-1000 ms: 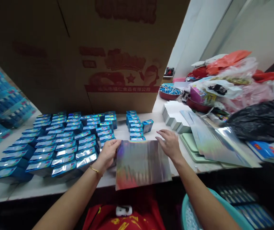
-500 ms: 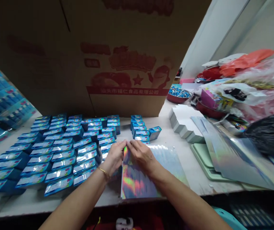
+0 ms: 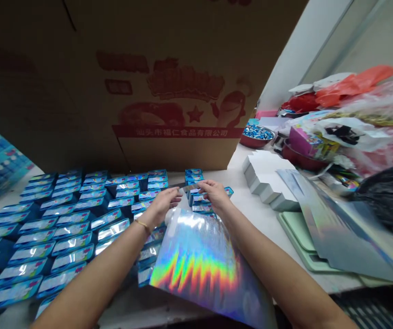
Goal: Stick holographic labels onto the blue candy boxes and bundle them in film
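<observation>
The right hand [image 3: 215, 194] pinches a small strip [image 3: 190, 187] by one end; the left hand's [image 3: 164, 205] fingers curl at its other end, gripping or not I can't tell. Just below, the foil [image 3: 196, 260] lies askew, seemingly past the front edge of the table [image 3: 254, 214], so a brushing forearm [image 3: 271, 256] could drag it off. Beyond, the carton [image 3: 169, 155] reads 汕头市福仁食品有限公司; the packs' [image 3: 72, 246] labels are illegible.

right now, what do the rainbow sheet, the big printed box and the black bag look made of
Rainbow sheet: probably foil-coated film or card, mirror-glossy with rainbow bands.
Printed box: likely cardboard, matte brown with red print.
Black bag: seemingly thin plastic, slightly shiny, judging by its creases.
</observation>
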The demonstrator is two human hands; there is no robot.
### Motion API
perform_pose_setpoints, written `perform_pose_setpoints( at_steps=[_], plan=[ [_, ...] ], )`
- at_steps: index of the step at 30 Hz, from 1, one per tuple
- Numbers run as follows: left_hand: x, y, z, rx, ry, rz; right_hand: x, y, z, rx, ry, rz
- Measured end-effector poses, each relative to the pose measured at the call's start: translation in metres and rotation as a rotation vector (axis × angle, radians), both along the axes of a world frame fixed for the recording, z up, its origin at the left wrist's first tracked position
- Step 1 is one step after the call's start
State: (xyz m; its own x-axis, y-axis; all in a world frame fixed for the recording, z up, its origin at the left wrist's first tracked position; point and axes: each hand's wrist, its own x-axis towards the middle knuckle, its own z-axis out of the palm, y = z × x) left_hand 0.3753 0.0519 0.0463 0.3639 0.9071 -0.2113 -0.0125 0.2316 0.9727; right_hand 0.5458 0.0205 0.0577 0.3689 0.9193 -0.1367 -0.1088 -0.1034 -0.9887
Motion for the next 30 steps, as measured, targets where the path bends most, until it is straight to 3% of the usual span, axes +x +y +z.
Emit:
perform_pose_setpoints(
  at_steps=[2,3,7,10,14,23,28,30],
  plan=[
    [0.011,0.012,0.003,-0.194,-0.121,0.027,0.003,0.010,-0.008,-0.024,0.041,-0.039],
    [0.016,0.018,0.003,-0.218,-0.136,0.048,0.005,0.015,-0.012,-0.031,0.042,-0.058],
    [0.037,0.040,-0.006,-0.105,-0.031,0.159,0.013,0.030,-0.027,0.007,-0.068,-0.114],
    [0.049,0.053,-0.017,-0.040,0.083,0.216,0.020,0.043,-0.036,0.013,-0.327,-0.149],
    [0.058,0.067,-0.032,0.000,0.173,0.247,0.025,0.053,-0.044,-0.119,-0.709,-0.185],
    [0.070,0.077,-0.052,0.086,0.328,0.232,0.022,0.054,-0.046,-0.187,-1.125,-0.129],
    [0.061,0.077,-0.040,0.228,0.523,0.147,0.026,0.047,-0.036,-0.129,-1.298,-0.149],
    [0.044,0.069,-0.025,0.270,0.590,0.009,0.028,0.043,-0.026,-0.052,-1.270,-0.093]
  ],
)
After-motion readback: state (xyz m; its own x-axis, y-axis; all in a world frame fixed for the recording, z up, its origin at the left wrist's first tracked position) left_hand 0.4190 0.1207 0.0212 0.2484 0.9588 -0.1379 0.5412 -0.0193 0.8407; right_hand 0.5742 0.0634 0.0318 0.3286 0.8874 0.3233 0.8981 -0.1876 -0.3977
